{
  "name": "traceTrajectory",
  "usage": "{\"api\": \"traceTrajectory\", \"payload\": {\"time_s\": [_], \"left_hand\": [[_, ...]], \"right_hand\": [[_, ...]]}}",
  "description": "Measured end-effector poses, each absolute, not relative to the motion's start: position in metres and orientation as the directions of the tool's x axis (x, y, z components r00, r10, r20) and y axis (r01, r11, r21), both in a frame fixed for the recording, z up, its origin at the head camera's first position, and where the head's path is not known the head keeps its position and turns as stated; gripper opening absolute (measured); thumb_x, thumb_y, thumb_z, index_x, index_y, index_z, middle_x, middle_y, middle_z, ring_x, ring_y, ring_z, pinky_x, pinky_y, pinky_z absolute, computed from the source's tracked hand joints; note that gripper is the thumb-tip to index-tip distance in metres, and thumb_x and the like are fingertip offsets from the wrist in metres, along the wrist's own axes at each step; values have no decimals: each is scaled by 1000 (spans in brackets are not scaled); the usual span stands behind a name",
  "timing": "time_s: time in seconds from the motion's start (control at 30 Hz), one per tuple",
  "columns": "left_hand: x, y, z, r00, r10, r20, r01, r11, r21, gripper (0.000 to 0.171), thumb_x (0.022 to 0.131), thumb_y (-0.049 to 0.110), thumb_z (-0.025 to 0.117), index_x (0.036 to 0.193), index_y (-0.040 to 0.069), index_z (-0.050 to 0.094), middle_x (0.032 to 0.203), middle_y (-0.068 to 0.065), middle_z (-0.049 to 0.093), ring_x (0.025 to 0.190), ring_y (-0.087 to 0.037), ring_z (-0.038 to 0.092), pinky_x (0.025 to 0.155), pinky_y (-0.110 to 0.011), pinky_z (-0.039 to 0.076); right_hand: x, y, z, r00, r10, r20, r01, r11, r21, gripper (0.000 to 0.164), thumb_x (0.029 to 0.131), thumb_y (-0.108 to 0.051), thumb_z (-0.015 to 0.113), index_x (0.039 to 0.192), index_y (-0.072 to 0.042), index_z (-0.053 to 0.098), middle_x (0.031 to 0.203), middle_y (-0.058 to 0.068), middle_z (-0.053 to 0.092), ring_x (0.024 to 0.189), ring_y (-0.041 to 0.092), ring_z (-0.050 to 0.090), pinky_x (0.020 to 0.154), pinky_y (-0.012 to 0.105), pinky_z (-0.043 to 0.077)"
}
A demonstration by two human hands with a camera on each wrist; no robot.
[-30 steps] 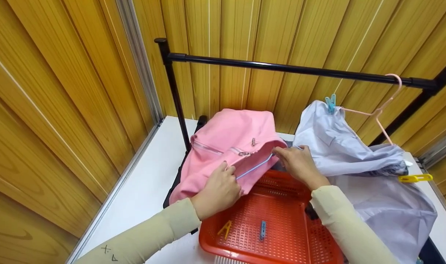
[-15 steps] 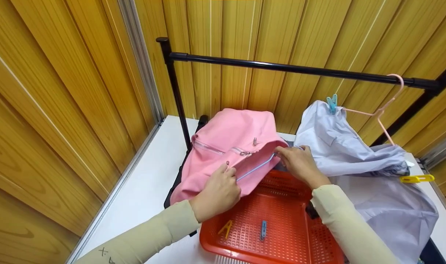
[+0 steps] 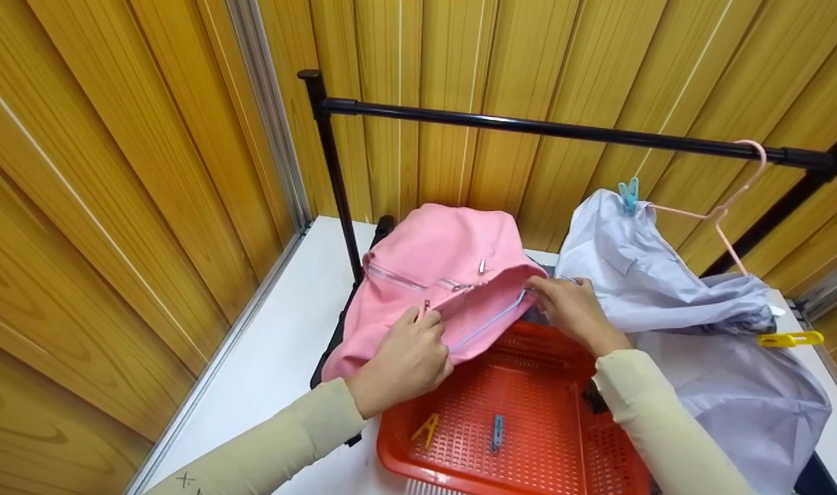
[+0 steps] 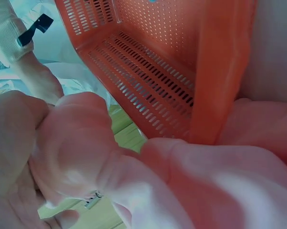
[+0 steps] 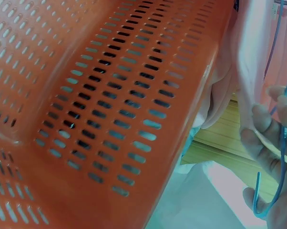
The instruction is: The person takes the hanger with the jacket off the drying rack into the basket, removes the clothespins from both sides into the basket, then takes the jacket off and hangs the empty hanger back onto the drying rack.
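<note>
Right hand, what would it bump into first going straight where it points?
The right hand would probably meet the pink zippered garment first, at its open edge, though depth is unclear.

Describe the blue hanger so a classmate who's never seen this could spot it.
Below the black rail is a pink garment. From its opening, the blue hanger runs to the right hand; unlike the pink hanger hooked on the rail, it is handheld.
</note>
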State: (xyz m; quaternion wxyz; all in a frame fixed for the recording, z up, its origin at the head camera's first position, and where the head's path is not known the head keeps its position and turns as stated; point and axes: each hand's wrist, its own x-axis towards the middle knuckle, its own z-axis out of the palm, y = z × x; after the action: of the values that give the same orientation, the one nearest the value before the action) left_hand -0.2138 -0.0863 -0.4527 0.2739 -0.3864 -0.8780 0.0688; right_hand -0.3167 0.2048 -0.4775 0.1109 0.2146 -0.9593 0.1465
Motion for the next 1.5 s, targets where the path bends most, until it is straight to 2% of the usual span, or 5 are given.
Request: {"api": "traceTrajectory", "payload": {"time_s": [0.47,0.8,1.07,1.3,1.5], "left_hand": [[-215,-93,-455,-566,704,428,628,705,-329,27,83,39,57,77,13,61,89,-1,56,80,-19,55,73,-36,41],[-211,-101,-458,-441,768,465,755,597,-271,17,77,32,59,75,15,61,96,0,60,80,-17,55,78,-35,43],[-213,-102,-461,-400,718,570,764,605,-226,9,84,21,60,85,12,61,95,0,61,71,-13,55,68,-27,42],[-214,-99,-461,-444,648,619,756,641,-129,13,83,16,61,88,12,50,84,2,51,59,-11,40,55,-21,35],[-214,-95,-459,-511,620,596,754,656,-36,32,82,21,62,112,12,54,107,1,57,61,-7,48,48,-18,41]], "right_hand": [[-315,209,-481,-889,-375,262,-445,842,-305,12,94,-12,58,100,-20,64,62,-4,60,69,20,60,85,54,35],[-316,212,-480,-861,-396,320,-484,831,-273,13,92,-9,59,99,-19,65,62,-6,59,65,19,58,76,45,43],[-314,216,-484,-863,-396,314,-489,810,-322,10,93,-14,61,98,-20,66,62,-6,60,60,9,53,66,31,40],[-309,215,-482,-872,-388,299,-476,814,-333,13,93,-11,60,99,-20,67,63,-7,61,62,10,54,67,32,41],[-303,211,-479,-862,-397,315,-494,796,-348,8,92,-15,63,96,-20,68,61,-6,63,59,5,55,66,32,42]]}}
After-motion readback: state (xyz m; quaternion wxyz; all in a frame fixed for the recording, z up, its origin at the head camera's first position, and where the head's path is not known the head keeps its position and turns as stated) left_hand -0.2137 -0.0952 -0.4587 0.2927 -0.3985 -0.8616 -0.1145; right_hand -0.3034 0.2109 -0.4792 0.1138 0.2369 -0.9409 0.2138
